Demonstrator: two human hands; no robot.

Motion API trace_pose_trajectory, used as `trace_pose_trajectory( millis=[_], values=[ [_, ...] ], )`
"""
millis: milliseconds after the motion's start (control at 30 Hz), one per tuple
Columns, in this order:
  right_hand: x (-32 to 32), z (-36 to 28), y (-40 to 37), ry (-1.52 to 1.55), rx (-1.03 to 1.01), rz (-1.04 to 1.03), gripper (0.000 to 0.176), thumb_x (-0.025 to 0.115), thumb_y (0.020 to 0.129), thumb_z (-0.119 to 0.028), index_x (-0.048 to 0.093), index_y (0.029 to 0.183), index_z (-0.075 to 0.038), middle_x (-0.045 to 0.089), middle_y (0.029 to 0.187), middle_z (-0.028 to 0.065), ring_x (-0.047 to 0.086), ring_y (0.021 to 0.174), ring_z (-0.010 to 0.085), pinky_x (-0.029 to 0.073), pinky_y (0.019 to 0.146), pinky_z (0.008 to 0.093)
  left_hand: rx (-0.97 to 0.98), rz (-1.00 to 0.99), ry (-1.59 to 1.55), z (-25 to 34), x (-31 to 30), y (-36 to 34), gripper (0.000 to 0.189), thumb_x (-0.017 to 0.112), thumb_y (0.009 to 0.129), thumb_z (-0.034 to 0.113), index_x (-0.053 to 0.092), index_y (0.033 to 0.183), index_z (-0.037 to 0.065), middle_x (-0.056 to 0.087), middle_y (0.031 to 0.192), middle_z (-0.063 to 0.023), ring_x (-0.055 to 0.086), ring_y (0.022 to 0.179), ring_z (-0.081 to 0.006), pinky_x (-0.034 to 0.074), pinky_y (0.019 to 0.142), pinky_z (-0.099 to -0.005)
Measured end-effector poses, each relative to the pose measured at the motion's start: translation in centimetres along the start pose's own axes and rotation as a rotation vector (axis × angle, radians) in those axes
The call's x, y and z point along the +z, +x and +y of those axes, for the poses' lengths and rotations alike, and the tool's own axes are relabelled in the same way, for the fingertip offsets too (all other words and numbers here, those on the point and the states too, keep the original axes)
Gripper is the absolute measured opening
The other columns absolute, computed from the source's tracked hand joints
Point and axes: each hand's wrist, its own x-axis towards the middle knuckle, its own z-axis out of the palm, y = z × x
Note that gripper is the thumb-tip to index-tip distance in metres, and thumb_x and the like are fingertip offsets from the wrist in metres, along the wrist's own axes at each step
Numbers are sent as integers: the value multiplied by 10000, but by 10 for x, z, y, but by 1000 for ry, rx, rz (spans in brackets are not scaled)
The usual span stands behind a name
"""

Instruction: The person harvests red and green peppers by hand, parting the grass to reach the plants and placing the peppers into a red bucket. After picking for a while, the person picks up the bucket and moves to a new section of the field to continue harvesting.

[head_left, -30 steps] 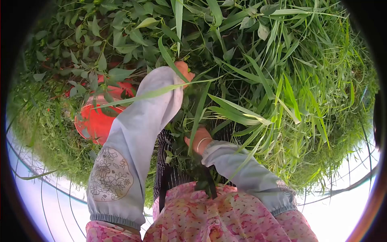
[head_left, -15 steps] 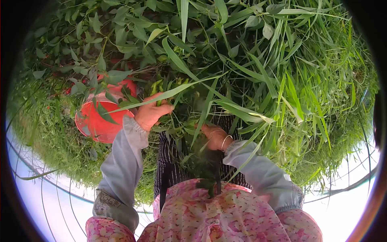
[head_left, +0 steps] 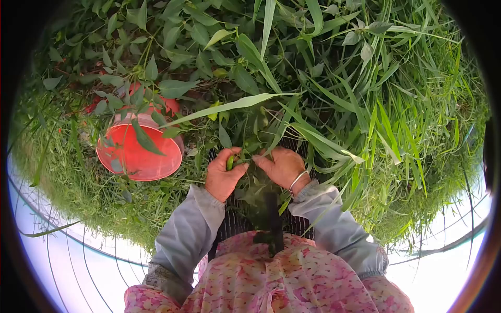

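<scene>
My left hand [head_left: 224, 175] is closed around green peppers [head_left: 230, 162] in front of my lap, its thumb and fingers pressed together. Just to the right, my right hand [head_left: 282, 168], with a bracelet at the wrist, pinches at the leafy stems between the two hands; what exactly lies in its fingertips is too small to make out. A red bucket [head_left: 141, 154] lies tilted among the plants on the left, its mouth facing me, with a few leaves hanging in front of it.
Leafy pepper plants [head_left: 182, 31] fill the far left and middle. Tall grass [head_left: 396, 120] grows thickly on the right, and one long blade [head_left: 224, 108] crosses above my hands. A dark strap-like object [head_left: 273, 219] hangs before my flowered clothing [head_left: 292, 276].
My left hand has moved right and toward my body, away from the bucket. My right hand has risen slightly, and the two hands are now close together.
</scene>
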Motion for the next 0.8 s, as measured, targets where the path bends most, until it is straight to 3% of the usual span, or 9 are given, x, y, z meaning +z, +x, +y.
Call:
trace_pose_trajectory(
  millis=[67,167,267,433,467,567,600,733,800],
  values=[
    [-19,-1,-10,-266,29,21,391,618,792,-371,597,932,-6,617,811,170,608,708,351,482,646,434,55,37,51,1,-6,-4,304,620,773,-42,547,1061,26,532,840,26,473,750,-32,400,668,-173],
    [-53,-17,-22,-364,-160,256,365,642,776,-356,599,918,-23,610,818,152,606,689,334,484,633,412,71,166,-51,4,-6,-14,257,609,780,-35,548,1021,30,538,824,31,459,703,-32,396,617,-181],
    [-64,-57,-22,-74,-300,371,336,666,761,-334,602,885,-28,611,788,150,611,671,312,485,601,379,132,245,-42,10,2,-27,219,593,788,-34,543,990,34,545,813,35,456,683,-33,398,588,-187],
    [-18,-51,-2,247,-146,6,289,633,788,-306,607,838,-23,624,776,139,615,662,296,489,607,351,131,221,207,15,19,-47,208,612,769,-5,530,957,30,581,834,-50,524,663,-105,440,611,-226],
    [-4,-39,3,358,-94,-90,281,618,798,-300,612,835,-21,632,787,137,619,672,293,492,623,351,304,213,396,7,19,-46,258,637,744,20,544,983,38,583,889,-113,575,671,-221,470,626,-275],
    [21,-18,4,675,-53,-241,249,602,811,-256,613,879,-18,637,802,139,623,713,280,491,671,329,447,119,549,21,13,-44,281,641,736,43,569,1008,48,576,943,-147,578,690,-306,483,624,-308],
    [22,-14,4,774,-65,-257,239,601,812,-238,611,902,-17,635,804,141,623,728,275,489,687,318,431,89,486,20,7,-44,267,647,775,91,588,1032,45,581,946,-113,584,706,-240,481,633,-294],
    [13,-17,-2,691,-96,-372,262,608,803,-184,568,1017,-39,612,784,150,599,721,295,476,695,334,-164,140,-10,38,-23,-36,246,665,821,157,602,1018,25,580,930,-23,532,725,-84,464,688,-230],
    [10,-27,-5,525,-167,-424,306,611,802,-178,543,1076,-58,609,793,155,594,712,308,474,691,349,-58,38,11,29,-22,-23,245,678,808,136,603,1011,22,586,899,-25,534,712,-74,460,685,-215]
  ],
)
